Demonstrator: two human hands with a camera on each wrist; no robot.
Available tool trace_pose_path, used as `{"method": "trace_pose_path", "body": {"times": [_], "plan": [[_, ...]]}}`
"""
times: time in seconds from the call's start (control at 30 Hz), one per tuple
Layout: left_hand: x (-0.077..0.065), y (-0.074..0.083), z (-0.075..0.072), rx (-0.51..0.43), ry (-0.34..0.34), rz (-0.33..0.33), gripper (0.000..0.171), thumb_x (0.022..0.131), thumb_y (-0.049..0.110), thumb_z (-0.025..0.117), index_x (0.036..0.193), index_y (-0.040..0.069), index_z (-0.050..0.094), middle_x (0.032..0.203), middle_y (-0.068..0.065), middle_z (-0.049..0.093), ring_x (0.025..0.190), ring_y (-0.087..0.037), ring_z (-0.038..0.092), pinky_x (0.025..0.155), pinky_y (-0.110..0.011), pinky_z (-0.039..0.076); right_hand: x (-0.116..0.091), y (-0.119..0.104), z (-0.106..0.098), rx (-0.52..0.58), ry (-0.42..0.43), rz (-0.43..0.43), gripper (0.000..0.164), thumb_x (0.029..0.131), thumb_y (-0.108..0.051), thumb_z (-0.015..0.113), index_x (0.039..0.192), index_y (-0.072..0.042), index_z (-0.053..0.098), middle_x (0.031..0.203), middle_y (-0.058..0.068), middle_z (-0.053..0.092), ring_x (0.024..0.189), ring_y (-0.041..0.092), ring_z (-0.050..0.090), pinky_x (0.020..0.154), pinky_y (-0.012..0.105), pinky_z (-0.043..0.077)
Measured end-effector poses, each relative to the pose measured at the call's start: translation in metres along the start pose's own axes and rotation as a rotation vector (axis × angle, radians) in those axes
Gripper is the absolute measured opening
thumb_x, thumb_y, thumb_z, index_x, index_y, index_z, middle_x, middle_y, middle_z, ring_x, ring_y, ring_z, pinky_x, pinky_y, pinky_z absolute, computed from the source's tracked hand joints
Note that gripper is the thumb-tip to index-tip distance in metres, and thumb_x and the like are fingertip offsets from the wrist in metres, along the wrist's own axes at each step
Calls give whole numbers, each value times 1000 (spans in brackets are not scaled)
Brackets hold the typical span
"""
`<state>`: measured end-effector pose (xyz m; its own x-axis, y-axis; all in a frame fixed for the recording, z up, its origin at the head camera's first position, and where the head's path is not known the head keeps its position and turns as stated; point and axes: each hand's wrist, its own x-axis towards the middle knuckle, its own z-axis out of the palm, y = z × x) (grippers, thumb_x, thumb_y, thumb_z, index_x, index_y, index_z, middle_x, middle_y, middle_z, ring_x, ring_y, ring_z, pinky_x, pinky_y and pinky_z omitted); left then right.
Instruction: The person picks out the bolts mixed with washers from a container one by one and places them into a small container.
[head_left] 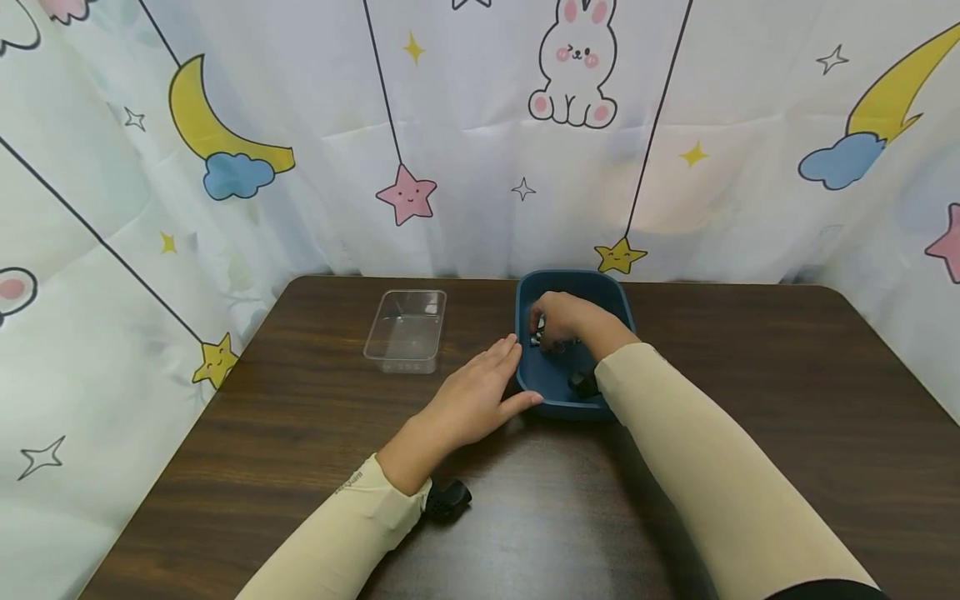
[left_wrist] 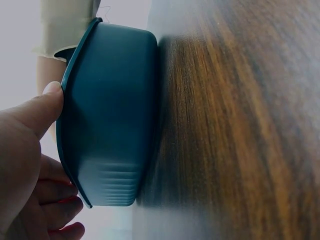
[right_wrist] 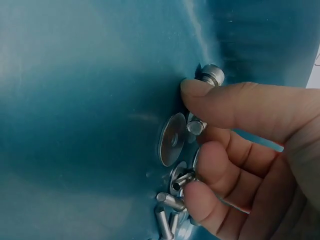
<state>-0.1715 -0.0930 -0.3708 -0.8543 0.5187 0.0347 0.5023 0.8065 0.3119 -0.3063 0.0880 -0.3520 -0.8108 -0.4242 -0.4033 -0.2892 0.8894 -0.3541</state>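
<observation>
A deep blue plastic bin stands near the table's back edge. My right hand reaches down inside it, fingers curled. In the right wrist view, that hand pinches a metal bolt, its thumb laid across the middle. Beside the thumb stands a flat round washer. Several short bolts and a smaller washer lie by the lower fingertips, partly hidden. My left hand rests against the bin's left side, fingers extended. Its thumb touches the rim in the left wrist view.
To the left of the bin sits a clear plastic box on the dark wood table. A printed curtain hangs behind the back edge. Below the left wrist shows a small black camera.
</observation>
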Motion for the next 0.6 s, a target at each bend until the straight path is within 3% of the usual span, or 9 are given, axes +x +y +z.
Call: {"method": "trace_pose_path", "body": {"times": [0.3, 0.6], "plan": [[-1, 0, 1, -1, 12, 13, 82, 97, 61, 44, 154, 4, 30, 163, -10, 23, 150, -23, 24, 118, -41, 30, -3, -1, 0, -24, 19, -12, 27, 87, -5, 70, 113, -6, 72, 95, 8, 71, 74, 18, 68, 69, 31, 58], [-1, 0, 0, 5, 9, 9, 83, 97, 62, 44, 154, 4, 29, 163, -10, 23, 150, -22, 23, 119, -41, 29, -4, 5, -3, 105, 71, -19, 24, 90, -6, 64, 112, -2, 72, 81, 10, 72, 68, 20, 70, 65, 33, 59]]}}
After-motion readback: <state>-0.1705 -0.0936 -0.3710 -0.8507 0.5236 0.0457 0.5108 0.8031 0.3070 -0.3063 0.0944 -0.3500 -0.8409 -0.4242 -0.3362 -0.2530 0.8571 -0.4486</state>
